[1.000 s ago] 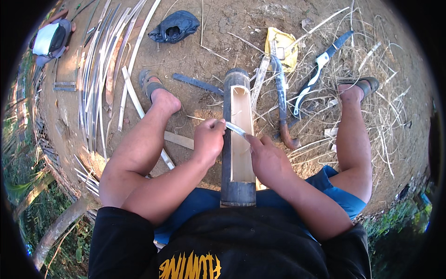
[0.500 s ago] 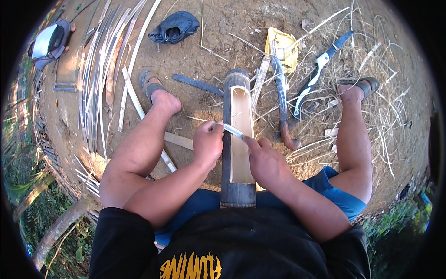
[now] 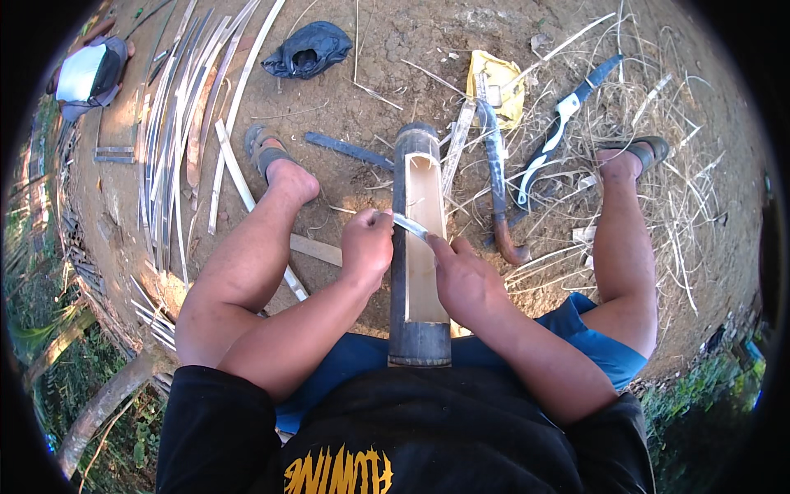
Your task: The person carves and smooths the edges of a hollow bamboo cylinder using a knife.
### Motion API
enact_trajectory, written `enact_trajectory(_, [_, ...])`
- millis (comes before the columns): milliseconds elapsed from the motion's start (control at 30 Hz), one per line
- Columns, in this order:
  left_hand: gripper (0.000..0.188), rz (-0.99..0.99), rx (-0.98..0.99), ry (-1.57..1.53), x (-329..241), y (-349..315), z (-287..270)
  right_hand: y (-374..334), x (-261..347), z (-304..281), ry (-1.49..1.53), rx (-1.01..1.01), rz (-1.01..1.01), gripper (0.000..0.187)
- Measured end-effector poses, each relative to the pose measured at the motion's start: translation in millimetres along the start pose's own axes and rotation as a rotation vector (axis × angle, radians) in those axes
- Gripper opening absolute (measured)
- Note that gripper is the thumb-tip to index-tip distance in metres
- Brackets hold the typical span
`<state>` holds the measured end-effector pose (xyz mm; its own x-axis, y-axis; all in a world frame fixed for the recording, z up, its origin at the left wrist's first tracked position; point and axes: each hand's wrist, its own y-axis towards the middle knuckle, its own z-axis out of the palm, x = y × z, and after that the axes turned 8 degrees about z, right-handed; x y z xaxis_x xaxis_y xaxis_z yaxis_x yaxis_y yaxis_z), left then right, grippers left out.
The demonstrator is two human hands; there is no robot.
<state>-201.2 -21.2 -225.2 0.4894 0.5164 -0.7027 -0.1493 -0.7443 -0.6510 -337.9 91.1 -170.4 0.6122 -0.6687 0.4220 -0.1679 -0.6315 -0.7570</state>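
Note:
A thick bamboo tube [image 3: 420, 342] with a long opening cut in its upper side lies lengthwise between my legs. Over its opening, a short shiny knife blade [image 3: 411, 226] spans the gap between my hands. My right hand [image 3: 467, 280] is closed round the knife, hiding its handle. Beside the tube's left wall, my left hand [image 3: 367, 244] is closed in a pinch at the blade's far end. A thin bamboo strip [image 3: 343, 209] sticks out on its left side; the part inside the fingers is hidden.
Long bamboo slats [image 3: 177, 132] lie at the left. Beyond the tube are a black plastic bag [image 3: 306, 49], a yellow bag [image 3: 508, 95], a wooden-handled machete [image 3: 495, 156] and a folding saw [image 3: 559, 123]. Shavings [image 3: 671, 189] litter the right. Another person [image 3: 92, 72] is at the far left.
My right hand and the blade have shifted very slightly left, nearly in place. The other person at the far left has moved a little, and an arm shows more.

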Motion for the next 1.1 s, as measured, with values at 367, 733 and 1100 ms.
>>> enact_trajectory(367, [0.031,0.028,0.006,0.071,-7,12,5,14,-3,8,0.005,-0.127,-0.008,0.040])
enact_trajectory(733, [0.031,0.030,0.002,0.076,-4,35,11,36,-8,11,-0.025,-0.171,-0.038,0.038])
enact_trajectory(1100, [0.030,-0.040,0.040,0.036,3,86,22,75,-11,1,-0.072,-0.133,-0.032,0.041])
